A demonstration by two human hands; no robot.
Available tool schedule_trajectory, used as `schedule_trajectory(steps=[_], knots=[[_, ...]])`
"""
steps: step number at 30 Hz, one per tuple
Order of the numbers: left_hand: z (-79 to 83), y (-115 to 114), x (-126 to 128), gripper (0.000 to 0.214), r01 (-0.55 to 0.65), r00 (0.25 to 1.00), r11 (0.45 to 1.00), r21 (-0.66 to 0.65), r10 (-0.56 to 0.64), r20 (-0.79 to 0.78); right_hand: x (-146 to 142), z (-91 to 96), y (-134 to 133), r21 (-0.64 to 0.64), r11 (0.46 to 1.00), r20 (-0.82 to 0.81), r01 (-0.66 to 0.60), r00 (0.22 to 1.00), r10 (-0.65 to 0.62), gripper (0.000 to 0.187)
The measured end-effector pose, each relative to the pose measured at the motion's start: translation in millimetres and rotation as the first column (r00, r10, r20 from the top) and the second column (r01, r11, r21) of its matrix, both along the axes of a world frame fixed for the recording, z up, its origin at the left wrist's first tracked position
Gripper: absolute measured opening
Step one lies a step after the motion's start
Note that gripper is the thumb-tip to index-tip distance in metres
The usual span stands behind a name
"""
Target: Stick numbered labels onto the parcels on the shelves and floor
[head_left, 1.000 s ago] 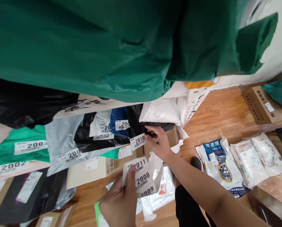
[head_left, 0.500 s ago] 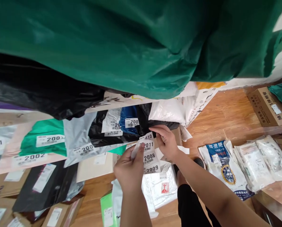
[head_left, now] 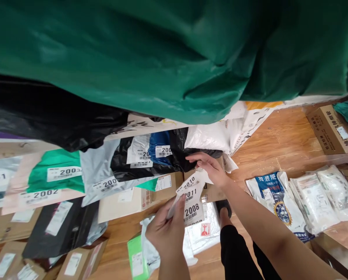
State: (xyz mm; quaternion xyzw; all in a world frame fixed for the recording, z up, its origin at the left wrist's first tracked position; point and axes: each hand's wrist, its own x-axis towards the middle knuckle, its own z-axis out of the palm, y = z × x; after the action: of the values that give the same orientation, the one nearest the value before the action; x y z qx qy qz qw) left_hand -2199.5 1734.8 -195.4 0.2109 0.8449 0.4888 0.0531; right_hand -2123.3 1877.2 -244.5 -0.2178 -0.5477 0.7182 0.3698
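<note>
My left hand [head_left: 168, 229] is closed on a strip of white number labels [head_left: 191, 198], pinched under the thumb. The numbers 2010, 2011 and 2008 can be read on it. At the strip's upper end my right hand [head_left: 210, 169] pinches the white paper, its other fingers stretched toward a black plastic parcel [head_left: 180, 149] on the shelf. Just left of those fingers lies a blue parcel [head_left: 159, 142] with a number label. Beside it sits a white parcel [head_left: 139, 147], also labelled. A glossy white bag [head_left: 207, 137] rests above the right hand.
A large green bag [head_left: 133, 58] hangs over the top, beside a black bag [head_left: 46, 109]. Further left are a green parcel [head_left: 57, 159] marked 2003 and a grey parcel [head_left: 94, 167]. Cartons [head_left: 75, 260] and a printed white sack [head_left: 279, 202] lie on the wooden floor [head_left: 279, 132].
The left hand and label strip have moved slightly down and right, away from the shelf. The right hand has shifted slightly right and down, with the strip's upper end now at its thumb.
</note>
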Motion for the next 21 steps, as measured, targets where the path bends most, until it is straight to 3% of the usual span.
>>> schedule_trajectory(steps=[3,5,8,10,13,16,18,21], knots=[[7.0,7.9,-5.9,0.037,-0.036,0.980,0.996,-0.079,0.050,0.190,0.7,1.9,-10.2,-0.247,0.969,-0.088,-0.017,0.996,-0.005,0.023],[13.2,14.8,-10.4,0.045,0.028,0.978,0.986,-0.162,0.006,0.207,-5.0,0.9,-15.4,-0.314,0.946,-0.074,0.076,0.992,-0.104,0.026],[25.3,19.8,-8.4,0.058,0.191,0.968,0.919,-0.345,-0.117,0.222,-20.1,-1.3,-22.2,-0.346,0.896,0.002,0.278,0.955,-0.295,0.024],[35.0,17.7,-0.9,0.065,0.257,0.956,0.866,-0.429,-0.162,0.245,-29.8,-1.4,-27.5,-0.332,0.875,0.054,0.351,0.934,-0.354,0.022],[51.8,8.7,11.5,0.074,0.241,0.962,0.820,-0.520,-0.129,0.241,-35.4,0.7,-33.4,-0.295,0.867,0.086,0.401,0.915,-0.394,0.021],[69.0,-2.3,18.0,0.094,0.158,0.975,0.781,-0.605,-0.028,0.218,-30.2,1.4,-30.1,-0.333,0.787,0.120,0.520,0.851,-0.512,0.024],[77.4,-8.1,20.7,0.098,0.115,0.975,0.795,-0.596,0.023,0.219,-27.3,-0.2,-24.0,-0.366,0.738,0.150,0.567,0.818,-0.555,0.027],[82.4,-12.3,26.8,0.089,0.130,0.960,0.854,-0.503,0.019,0.280,-32.3,-4.9,-17.5,-0.328,0.766,0.187,0.553,0.833,-0.521,0.028]])
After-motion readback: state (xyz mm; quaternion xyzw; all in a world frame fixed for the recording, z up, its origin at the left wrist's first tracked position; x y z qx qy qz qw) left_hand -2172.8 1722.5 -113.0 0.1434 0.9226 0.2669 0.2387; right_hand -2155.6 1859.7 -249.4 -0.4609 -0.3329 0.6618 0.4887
